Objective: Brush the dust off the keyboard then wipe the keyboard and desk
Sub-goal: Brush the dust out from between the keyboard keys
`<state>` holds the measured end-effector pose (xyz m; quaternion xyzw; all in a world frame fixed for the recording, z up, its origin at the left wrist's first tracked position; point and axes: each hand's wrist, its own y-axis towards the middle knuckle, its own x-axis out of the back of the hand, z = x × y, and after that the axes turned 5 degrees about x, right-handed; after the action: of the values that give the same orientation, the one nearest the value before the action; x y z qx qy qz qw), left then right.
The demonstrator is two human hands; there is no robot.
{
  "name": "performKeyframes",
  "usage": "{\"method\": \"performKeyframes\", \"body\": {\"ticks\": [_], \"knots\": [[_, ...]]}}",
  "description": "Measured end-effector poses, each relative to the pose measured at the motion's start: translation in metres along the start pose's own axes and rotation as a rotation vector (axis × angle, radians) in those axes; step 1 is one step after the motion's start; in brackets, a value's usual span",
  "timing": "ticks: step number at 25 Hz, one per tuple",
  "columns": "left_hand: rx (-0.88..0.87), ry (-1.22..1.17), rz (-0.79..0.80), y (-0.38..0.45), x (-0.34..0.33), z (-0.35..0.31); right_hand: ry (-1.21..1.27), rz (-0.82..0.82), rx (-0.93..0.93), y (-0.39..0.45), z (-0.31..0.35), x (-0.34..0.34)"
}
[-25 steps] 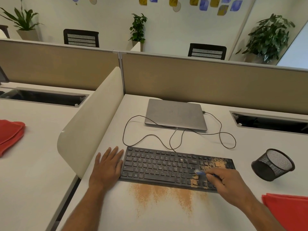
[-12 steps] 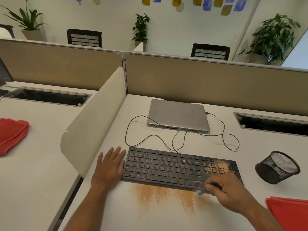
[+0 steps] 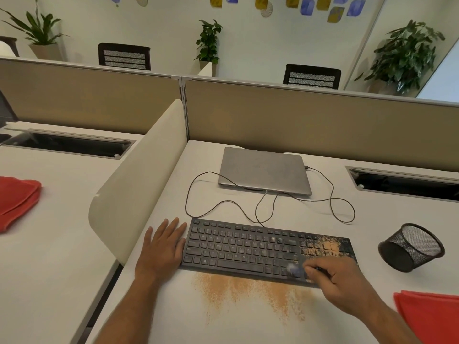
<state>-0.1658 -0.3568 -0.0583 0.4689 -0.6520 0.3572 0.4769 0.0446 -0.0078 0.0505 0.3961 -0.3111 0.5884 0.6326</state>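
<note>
Nearest to us, a fan of fine orange-brown dust (image 3: 250, 294) lies on the smooth white desk (image 3: 323, 326) just in front of the keyboard (image 3: 243, 247), much as it did a second ago, so the sweeping is adding little to it for now. Our right hand (image 3: 340, 281) curls around a small brush (image 3: 294, 269), whose blue head is blurred, so we can only guess it touches the keys; it has swung back from the near edge onto the lower keys left of the number pad, ready for another stroke. That tells us the brushing step is unfinished: a gritty patch of dust (image 3: 325, 245) still coats the number pad at the right end, while the matte black keys to the left look mostly clean. Our left hand (image 3: 162, 247) lies flat with fingers straight, pressing against the keyboard's left end to steady it, as before. A folded red cloth (image 3: 432, 316), soft and untouched, waits at the near right for wiping. Further right a black wire-mesh cup (image 3: 412, 247) lies tipped on its side. Beyond the keyboard a thin dark cable (image 3: 248, 204) loops across the desk to a closed, brushed-grey laptop (image 3: 264, 171).
</note>
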Motion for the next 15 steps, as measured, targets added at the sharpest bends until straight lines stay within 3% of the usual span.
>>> {"method": "performKeyframes", "body": {"ticks": [2,6,9,13,15], "knots": [[-0.002,-0.001,-0.004,0.000,0.001,0.000,-0.031,-0.039,0.006,0.000,0.000,-0.001],[0.000,-0.013,-0.013,-0.001,0.001,-0.001,-0.029,0.047,-0.009,-0.005,-0.002,-0.002],[0.000,0.009,-0.001,-0.001,0.000,0.000,-0.055,-0.050,-0.011,-0.008,-0.003,-0.002],[-0.001,-0.006,-0.005,-0.001,0.001,0.000,-0.030,0.010,-0.047,-0.013,-0.002,-0.004],[-0.002,0.005,0.004,-0.001,0.002,0.000,0.013,-0.091,-0.056,-0.011,0.000,-0.001]]}}
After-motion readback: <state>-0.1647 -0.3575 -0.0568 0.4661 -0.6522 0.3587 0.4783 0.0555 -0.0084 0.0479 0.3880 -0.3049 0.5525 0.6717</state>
